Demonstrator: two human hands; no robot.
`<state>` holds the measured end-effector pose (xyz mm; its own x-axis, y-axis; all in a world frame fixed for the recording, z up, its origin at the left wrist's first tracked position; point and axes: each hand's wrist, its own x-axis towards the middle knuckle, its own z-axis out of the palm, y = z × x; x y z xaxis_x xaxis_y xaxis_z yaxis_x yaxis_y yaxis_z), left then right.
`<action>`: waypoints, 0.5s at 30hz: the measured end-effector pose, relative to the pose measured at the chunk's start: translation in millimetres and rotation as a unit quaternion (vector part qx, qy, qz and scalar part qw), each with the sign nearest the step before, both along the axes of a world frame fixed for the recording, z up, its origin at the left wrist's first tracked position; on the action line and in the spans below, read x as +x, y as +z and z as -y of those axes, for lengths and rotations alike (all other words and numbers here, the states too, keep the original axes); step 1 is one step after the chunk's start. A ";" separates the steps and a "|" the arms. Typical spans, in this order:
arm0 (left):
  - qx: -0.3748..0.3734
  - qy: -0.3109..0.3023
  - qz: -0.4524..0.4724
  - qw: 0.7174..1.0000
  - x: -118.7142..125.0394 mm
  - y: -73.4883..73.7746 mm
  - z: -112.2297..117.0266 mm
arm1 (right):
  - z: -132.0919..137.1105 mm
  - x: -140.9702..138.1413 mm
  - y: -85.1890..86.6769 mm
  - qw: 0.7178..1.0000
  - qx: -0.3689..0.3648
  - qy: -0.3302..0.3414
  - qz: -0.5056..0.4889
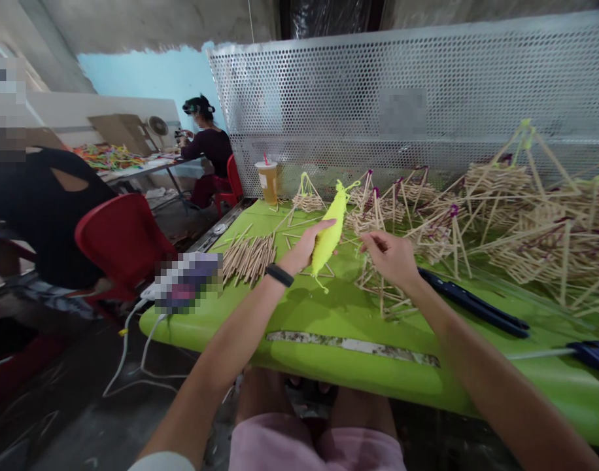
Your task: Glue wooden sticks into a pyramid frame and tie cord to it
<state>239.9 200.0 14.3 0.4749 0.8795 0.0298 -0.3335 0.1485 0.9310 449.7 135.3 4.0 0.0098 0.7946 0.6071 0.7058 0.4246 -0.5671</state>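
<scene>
My left hand [305,248] is wrapped round a bundle of bright yellow yarn [329,230], held tilted above the green table [309,314]. Loose yarn ends hang from its top and bottom. To the right of it, my right hand [392,258] is closed in a pinch; what its fingertips hold, if anything, is too small to make out. Just below that hand lies a small frame of thin wooden sticks [382,294]. A pile of loose sticks [250,256] lies to the left of my left hand.
Several stick frames tied with purple or yellow yarn [530,242] crowd the right and back. A black hand tool [473,302] lies right of my forearm. A drink cup [268,183] stands by the perforated metal panel [329,98]. Two people sit at the left.
</scene>
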 end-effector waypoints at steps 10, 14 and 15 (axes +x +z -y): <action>-0.024 0.006 0.019 1.000 -7.8 6.7 1.1 | -2.1 8.8 6.5 0.996 0.029 -0.075 -0.029; -0.023 0.016 0.034 0.999 -11.4 6.5 -4.5 | -6.9 16.2 6.3 0.994 0.039 -0.094 -0.034; -0.020 0.019 0.040 0.999 -12.0 6.3 -6.0 | -8.2 18.4 6.2 0.994 0.041 -0.099 -0.036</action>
